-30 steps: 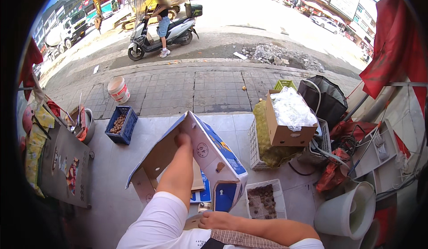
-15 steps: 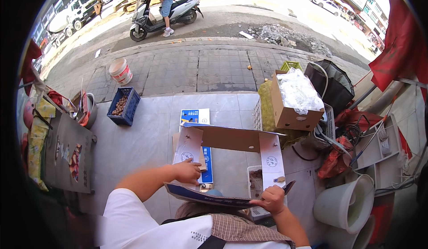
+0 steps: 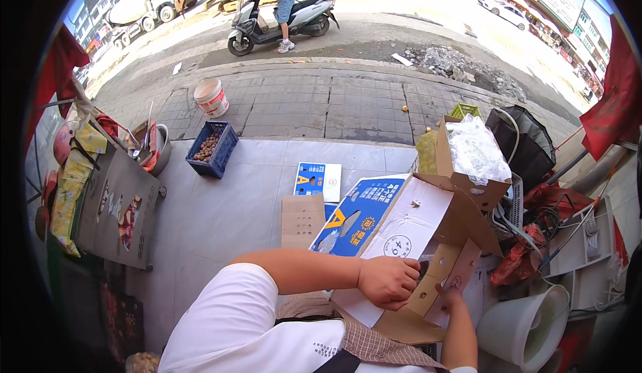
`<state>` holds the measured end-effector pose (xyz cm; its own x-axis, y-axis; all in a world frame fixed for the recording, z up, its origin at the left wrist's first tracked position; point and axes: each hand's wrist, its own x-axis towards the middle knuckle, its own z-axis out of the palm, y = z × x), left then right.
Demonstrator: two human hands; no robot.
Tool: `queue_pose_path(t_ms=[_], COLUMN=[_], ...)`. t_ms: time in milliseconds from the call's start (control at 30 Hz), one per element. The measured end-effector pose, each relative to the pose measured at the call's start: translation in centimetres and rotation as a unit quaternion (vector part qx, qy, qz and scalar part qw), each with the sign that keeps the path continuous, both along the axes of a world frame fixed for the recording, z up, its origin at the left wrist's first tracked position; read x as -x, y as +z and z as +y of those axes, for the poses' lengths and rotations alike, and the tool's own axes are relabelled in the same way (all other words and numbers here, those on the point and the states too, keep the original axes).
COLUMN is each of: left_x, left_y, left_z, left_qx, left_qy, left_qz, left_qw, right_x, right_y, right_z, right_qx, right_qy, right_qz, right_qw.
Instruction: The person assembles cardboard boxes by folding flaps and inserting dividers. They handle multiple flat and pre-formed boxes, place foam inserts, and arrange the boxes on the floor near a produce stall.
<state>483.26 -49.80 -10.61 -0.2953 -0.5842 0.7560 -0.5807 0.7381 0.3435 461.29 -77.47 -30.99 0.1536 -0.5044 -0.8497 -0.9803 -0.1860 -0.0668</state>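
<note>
A cardboard box (image 3: 396, 216), blue-printed outside with white and brown panels inside, stands opened up and tilted in front of me. Closed in a fist, my left hand (image 3: 388, 283) is over the box's interior beside the white panel; whatever its fingers hold is hidden. A small dark patch shows just past its knuckles. My right hand (image 3: 451, 297) grips the narrow side panel on the right, thumb on the inner face and the other fingers mostly out of sight.
Flattened cardboard (image 3: 304, 219) lies on the tiles. A blue crate (image 3: 214, 152) of round brown items and a white bucket (image 3: 211, 97) stand ahead left. On the right are a carton (image 3: 461, 166) stuffed with white plastic and a large pale tub (image 3: 525, 326).
The box has turned and tilted to the right, showing its blue printed side. My left hand has crossed from its left panel to the right, now fisted; my right hand has shifted right.
</note>
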Motion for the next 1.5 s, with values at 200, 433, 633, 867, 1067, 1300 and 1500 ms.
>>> queue_pose_path(t_ms=[200, 433, 633, 867, 1067, 1300, 1500], left_x=[1.0, -0.3, -9.8, -11.9, -3.3, 2.7, 3.3], left_y=[0.5, -1.3, -5.1, -5.7, -1.8, -2.1, -2.4], left_z=[1.1, 3.7, 9.2, 11.2, 3.4, -0.9, -0.1], left_qx=[0.050, 0.024, -0.068, -0.080, 0.021, 0.069, 0.063], left_qy=[-0.018, 0.091, 0.372, 0.491, 0.127, -0.109, -0.121], left_qz=[-0.037, 0.005, -0.076, -0.060, -0.041, -0.094, -0.038], left_qw=[0.998, 0.996, 0.922, 0.866, 0.991, 0.987, 0.990], right_x=[-0.8, 1.5, 4.6, 6.0, 1.7, -6.2, -2.6], right_y=[-1.1, -2.2, 5.3, 4.2, 10.4, 17.7, 15.5], right_z=[1.9, 1.3, 2.9, 4.4, 0.5, -4.2, -8.4], right_qx=[0.433, 0.067, -0.248, -0.196, 0.367, 0.502, 0.422], right_qy=[0.153, -0.063, -0.117, 0.206, 0.154, 0.225, 0.270], right_qz=[-0.085, -0.370, -0.362, -0.247, -0.411, -0.529, -0.482], right_qw=[0.884, 0.925, 0.891, 0.926, 0.820, 0.646, 0.718])
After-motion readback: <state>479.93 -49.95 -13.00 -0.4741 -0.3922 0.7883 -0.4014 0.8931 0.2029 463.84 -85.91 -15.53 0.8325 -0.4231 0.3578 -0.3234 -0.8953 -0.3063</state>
